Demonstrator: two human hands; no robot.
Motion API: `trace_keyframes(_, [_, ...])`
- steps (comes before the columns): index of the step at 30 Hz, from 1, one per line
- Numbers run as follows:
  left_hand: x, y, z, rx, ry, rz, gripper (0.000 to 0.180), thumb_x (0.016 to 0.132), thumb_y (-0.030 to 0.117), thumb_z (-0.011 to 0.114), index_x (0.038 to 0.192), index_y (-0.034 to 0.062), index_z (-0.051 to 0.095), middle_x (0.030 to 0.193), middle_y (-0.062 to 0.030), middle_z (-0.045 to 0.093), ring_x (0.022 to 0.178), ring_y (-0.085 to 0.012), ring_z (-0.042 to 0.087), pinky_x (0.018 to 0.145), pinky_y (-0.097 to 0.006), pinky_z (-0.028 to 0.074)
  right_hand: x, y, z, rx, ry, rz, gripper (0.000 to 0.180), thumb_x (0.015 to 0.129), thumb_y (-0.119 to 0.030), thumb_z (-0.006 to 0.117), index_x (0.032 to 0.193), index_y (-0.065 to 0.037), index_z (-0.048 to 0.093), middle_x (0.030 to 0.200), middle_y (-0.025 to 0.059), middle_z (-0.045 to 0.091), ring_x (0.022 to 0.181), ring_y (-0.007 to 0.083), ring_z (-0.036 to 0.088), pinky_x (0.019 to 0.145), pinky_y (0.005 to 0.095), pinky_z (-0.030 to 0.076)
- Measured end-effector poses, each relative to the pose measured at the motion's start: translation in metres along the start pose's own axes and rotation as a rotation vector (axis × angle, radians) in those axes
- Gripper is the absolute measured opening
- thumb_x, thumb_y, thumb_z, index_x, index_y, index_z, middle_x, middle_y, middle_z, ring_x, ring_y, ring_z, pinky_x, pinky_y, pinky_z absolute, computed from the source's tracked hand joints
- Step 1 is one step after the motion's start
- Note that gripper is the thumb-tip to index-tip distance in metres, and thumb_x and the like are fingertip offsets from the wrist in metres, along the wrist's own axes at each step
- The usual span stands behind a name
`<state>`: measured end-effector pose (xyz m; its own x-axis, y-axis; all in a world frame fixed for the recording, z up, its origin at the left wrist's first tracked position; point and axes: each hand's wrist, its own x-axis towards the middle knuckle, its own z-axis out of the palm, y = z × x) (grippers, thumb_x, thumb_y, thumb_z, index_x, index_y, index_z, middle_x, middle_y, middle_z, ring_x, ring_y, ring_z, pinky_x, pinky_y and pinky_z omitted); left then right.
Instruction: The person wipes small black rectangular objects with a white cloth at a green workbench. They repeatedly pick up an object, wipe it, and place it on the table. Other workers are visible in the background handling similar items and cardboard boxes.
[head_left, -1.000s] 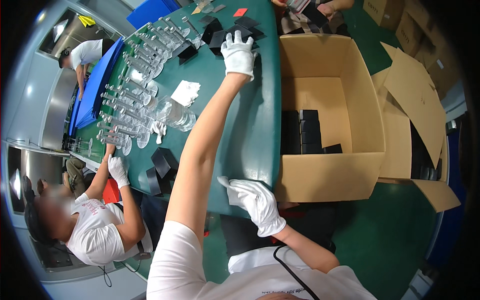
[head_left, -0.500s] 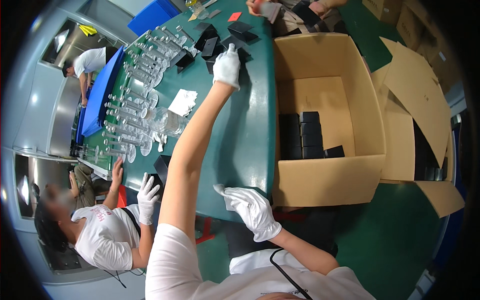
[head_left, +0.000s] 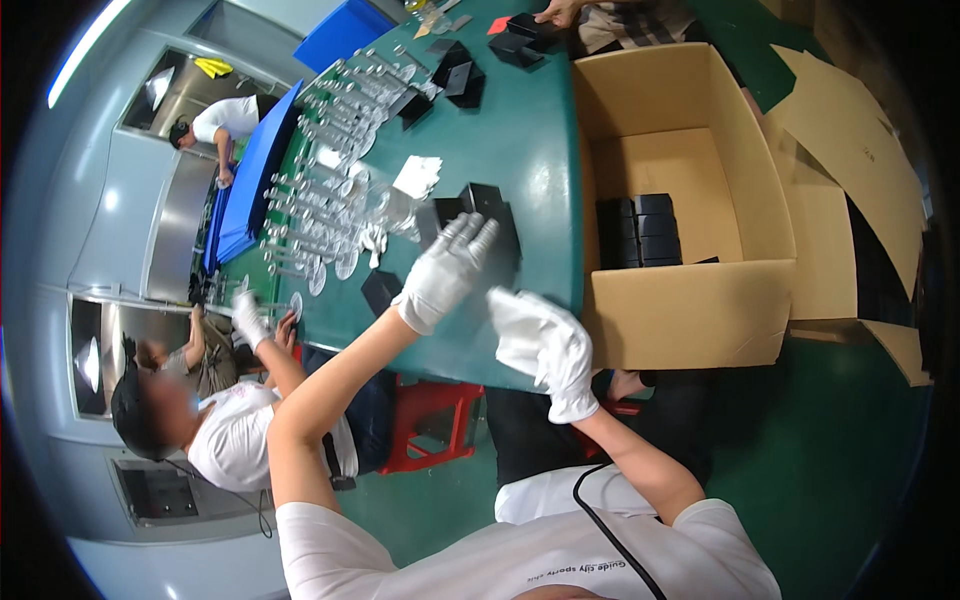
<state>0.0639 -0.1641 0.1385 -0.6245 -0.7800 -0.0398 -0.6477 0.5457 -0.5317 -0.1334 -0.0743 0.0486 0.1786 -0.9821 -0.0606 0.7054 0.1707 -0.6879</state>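
Note:
My left hand [head_left: 440, 285], in a white glove, reaches over the table with its fingers laid on a black folded box [head_left: 484, 200]. The box stands partly opened out, and the fingers hide its lower part. My right hand [head_left: 548, 345], also gloved in white, is held above the table's near edge. Its fingers are stretched out, with nothing visible in them. Beside my left wrist lies another small black box [head_left: 381, 292]. Farther off on the table are more black boxes [head_left: 460, 77].
Rows of clear stemmed glass pieces [head_left: 330, 130] line the table's left side, near white papers [head_left: 418, 176]. Right of the green table [head_left: 545, 150], an open cardboard carton [head_left: 690, 315] holds stacked black boxes [head_left: 655, 230]. A co-worker's gloved hand [head_left: 250, 318] is at the left; a red stool [head_left: 435, 425] stands below.
My left hand has drawn back from the far boxes toward me, and a black box has come with it. My right hand has moved slightly up and right. The whole view has shifted.

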Motion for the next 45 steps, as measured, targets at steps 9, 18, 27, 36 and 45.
trace_keyframes(9, [-0.051,0.037,-0.04,-0.267,0.069,-0.073,0.058,0.077,0.008,0.06,0.135,0.0037,0.057,0.147,-0.007,0.051,0.135,-0.0238,0.049,0.119,-0.043,0.032,0.005,0.029,-0.032,-0.596,0.254,-0.11,0.034,0.095,-0.021,0.058,0.124,-0.003,0.06,0.108,0.0124,0.067,0.092,0.0219,0.065,0.08,0.034,0.053])
trace_keyframes(18, [-0.05,0.035,0.003,-0.13,0.069,-0.39,0.055,0.088,0.009,0.052,0.142,0.0154,0.049,0.148,-0.0079,0.049,0.135,-0.027,0.049,0.115,-0.042,0.036,0.001,0.022,-0.029,-0.573,0.278,-0.04,0.041,0.106,-0.036,0.047,0.122,0.0,0.06,0.104,0.0112,0.067,0.09,0.0197,0.064,0.077,0.0332,0.052])
trace_keyframes(27, [-0.07,0.109,-0.003,-0.603,0.52,-0.902,0.063,0.08,0.004,0.077,0.139,0.0066,0.054,0.128,-0.0155,0.06,0.118,-0.0324,0.058,0.1,-0.041,0.048,0.002,0.005,-0.023,-0.189,0.359,0.188,0.055,0.102,-0.051,0.052,0.124,-0.002,0.062,0.112,0.0069,0.067,0.096,0.0142,0.064,0.081,0.0283,0.053])
trace_keyframes(36, [-0.032,0.123,0.036,-0.896,0.235,-1.164,0.036,0.089,0.032,0.07,0.113,0.006,0.061,0.087,-0.0178,0.064,0.081,-0.0387,0.065,0.071,-0.045,0.051,0.038,-0.026,-0.016,0.11,0.263,0.084,0.061,0.102,-0.054,0.05,0.137,-0.003,0.055,0.125,0.009,0.065,0.109,0.0198,0.064,0.092,0.0336,0.054])
trace_keyframes(45, [-0.037,0.145,0.063,-0.843,0.519,-1.064,0.012,0.089,0.017,0.062,0.095,0.0087,0.068,0.084,-0.0163,0.064,0.074,-0.0379,0.063,0.067,-0.047,0.05,0.06,-0.014,0.03,-1.659,-0.573,-0.874,0.047,0.091,-0.025,0.065,0.134,-0.007,0.06,0.143,0.0135,0.055,0.137,0.0332,0.047,0.117,0.0462,0.033])
